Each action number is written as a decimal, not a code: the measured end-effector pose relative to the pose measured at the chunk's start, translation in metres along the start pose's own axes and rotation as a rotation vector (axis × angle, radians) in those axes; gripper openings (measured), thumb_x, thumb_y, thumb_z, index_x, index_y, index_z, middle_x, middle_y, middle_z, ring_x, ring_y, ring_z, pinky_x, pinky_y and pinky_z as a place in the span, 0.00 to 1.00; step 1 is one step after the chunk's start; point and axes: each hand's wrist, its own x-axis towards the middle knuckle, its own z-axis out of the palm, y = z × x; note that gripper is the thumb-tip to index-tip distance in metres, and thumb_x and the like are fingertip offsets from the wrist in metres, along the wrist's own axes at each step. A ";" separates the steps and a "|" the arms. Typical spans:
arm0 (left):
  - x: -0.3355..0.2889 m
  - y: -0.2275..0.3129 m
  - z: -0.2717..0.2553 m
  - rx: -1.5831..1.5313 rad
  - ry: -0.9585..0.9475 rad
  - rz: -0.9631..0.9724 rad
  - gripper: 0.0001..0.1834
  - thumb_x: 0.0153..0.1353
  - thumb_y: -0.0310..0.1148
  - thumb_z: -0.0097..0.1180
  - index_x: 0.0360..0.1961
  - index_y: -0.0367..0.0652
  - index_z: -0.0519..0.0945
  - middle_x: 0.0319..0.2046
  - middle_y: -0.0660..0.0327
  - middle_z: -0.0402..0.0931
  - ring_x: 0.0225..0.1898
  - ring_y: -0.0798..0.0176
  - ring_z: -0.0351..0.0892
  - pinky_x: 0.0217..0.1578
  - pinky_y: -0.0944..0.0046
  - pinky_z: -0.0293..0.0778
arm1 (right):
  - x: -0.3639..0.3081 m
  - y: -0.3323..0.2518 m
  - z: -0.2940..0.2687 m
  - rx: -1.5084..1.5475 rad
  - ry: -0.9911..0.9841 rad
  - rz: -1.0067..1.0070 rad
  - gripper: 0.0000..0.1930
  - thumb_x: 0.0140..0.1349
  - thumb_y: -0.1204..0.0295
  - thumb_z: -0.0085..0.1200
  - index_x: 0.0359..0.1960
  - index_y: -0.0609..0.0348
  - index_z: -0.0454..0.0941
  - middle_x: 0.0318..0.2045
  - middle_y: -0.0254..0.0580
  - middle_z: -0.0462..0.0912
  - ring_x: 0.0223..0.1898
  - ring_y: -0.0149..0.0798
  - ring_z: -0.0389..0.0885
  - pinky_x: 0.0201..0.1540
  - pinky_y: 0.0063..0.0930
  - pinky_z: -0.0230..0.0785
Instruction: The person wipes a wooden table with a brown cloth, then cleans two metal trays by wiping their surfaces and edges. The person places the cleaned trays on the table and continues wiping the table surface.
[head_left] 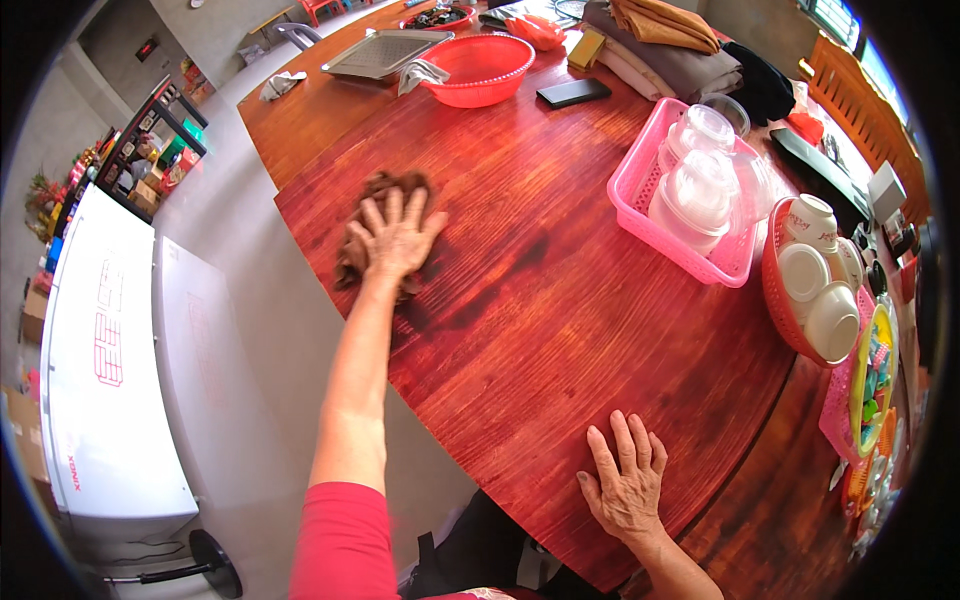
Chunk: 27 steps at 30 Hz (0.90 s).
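My left hand (398,238) lies spread on a crumpled brown cloth (352,262), pressing it against the reddish wooden table (520,330) near its left edge. Its fingers are stretched apart over the cloth rather than wrapped round it. Close to the front edge, my right hand (628,478) rests palm down on the bare wood, holding nothing. Dark, damp-looking streaks mark the tabletop to the right of the cloth.
At the right stand a pink basket (625,195) of clear plastic tubs and a red basket (778,290) of bowls. Farther back are a red basin (480,75), a black phone (573,93), a metal tray (385,52) and folded fabrics (665,50). A white chest freezer (105,350) stands at left.
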 end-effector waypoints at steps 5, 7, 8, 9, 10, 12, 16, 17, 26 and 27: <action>-0.022 -0.057 0.008 -0.137 -0.043 -0.039 0.42 0.61 0.71 0.27 0.72 0.64 0.48 0.73 0.60 0.36 0.73 0.46 0.28 0.65 0.33 0.24 | 0.000 -0.001 0.001 0.004 0.029 -0.007 0.31 0.52 0.59 0.61 0.59 0.48 0.70 0.65 0.48 0.61 0.67 0.49 0.55 0.65 0.46 0.45; -0.047 -0.045 0.003 -0.160 -0.059 0.029 0.42 0.63 0.69 0.27 0.72 0.58 0.48 0.73 0.59 0.37 0.74 0.52 0.30 0.67 0.37 0.24 | 0.000 -0.002 0.002 -0.001 0.052 -0.011 0.31 0.52 0.59 0.60 0.59 0.49 0.70 0.65 0.47 0.61 0.67 0.49 0.55 0.65 0.46 0.45; -0.061 -0.035 0.003 -0.171 -0.076 0.091 0.41 0.64 0.68 0.27 0.72 0.58 0.48 0.73 0.59 0.37 0.74 0.52 0.31 0.67 0.37 0.24 | -0.001 -0.002 0.003 -0.001 0.064 -0.009 0.30 0.52 0.59 0.60 0.59 0.49 0.70 0.65 0.47 0.61 0.67 0.49 0.56 0.65 0.46 0.46; -0.079 -0.024 0.000 -0.146 -0.093 0.161 0.40 0.65 0.67 0.26 0.72 0.57 0.48 0.73 0.58 0.38 0.74 0.52 0.31 0.67 0.38 0.25 | -0.001 -0.004 0.002 0.002 0.073 -0.006 0.30 0.53 0.59 0.60 0.59 0.49 0.70 0.65 0.47 0.62 0.67 0.49 0.56 0.65 0.46 0.46; -0.098 -0.013 0.001 -0.153 -0.087 0.240 0.40 0.65 0.66 0.26 0.72 0.56 0.49 0.73 0.58 0.38 0.74 0.52 0.31 0.68 0.40 0.26 | -0.002 -0.003 0.001 0.000 0.083 -0.013 0.30 0.53 0.59 0.60 0.59 0.49 0.70 0.65 0.47 0.62 0.67 0.49 0.56 0.65 0.46 0.46; -0.133 0.008 0.001 -0.108 -0.100 0.398 0.37 0.67 0.62 0.29 0.72 0.56 0.50 0.73 0.56 0.41 0.74 0.52 0.33 0.69 0.43 0.29 | -0.002 -0.006 0.002 0.000 0.107 -0.012 0.29 0.54 0.59 0.59 0.59 0.49 0.70 0.64 0.47 0.62 0.66 0.48 0.56 0.65 0.45 0.46; -0.207 0.045 -0.002 -0.146 -0.103 0.721 0.35 0.67 0.58 0.36 0.70 0.53 0.54 0.72 0.54 0.42 0.73 0.49 0.36 0.68 0.40 0.32 | -0.005 -0.004 0.003 -0.031 0.137 -0.009 0.29 0.56 0.59 0.57 0.60 0.48 0.69 0.65 0.46 0.62 0.67 0.48 0.56 0.67 0.45 0.45; -0.218 0.046 -0.003 -0.166 -0.114 0.796 0.35 0.67 0.59 0.36 0.70 0.54 0.55 0.72 0.55 0.42 0.73 0.49 0.37 0.68 0.39 0.33 | -0.005 -0.004 0.003 -0.020 0.138 -0.011 0.29 0.56 0.59 0.57 0.61 0.48 0.68 0.65 0.46 0.62 0.67 0.48 0.56 0.67 0.45 0.45; -0.137 0.063 -0.001 -0.181 -0.050 0.900 0.32 0.65 0.60 0.39 0.68 0.63 0.61 0.71 0.55 0.45 0.72 0.42 0.40 0.66 0.33 0.38 | -0.002 -0.005 0.002 -0.016 0.081 -0.023 0.30 0.55 0.60 0.58 0.61 0.50 0.68 0.66 0.48 0.60 0.67 0.50 0.55 0.67 0.46 0.44; -0.120 0.064 0.003 -0.181 -0.049 0.883 0.32 0.65 0.61 0.38 0.68 0.63 0.61 0.71 0.55 0.45 0.72 0.42 0.39 0.66 0.33 0.38 | -0.002 -0.004 0.001 -0.014 0.056 -0.034 0.31 0.55 0.60 0.57 0.61 0.52 0.68 0.66 0.51 0.60 0.68 0.52 0.54 0.67 0.47 0.44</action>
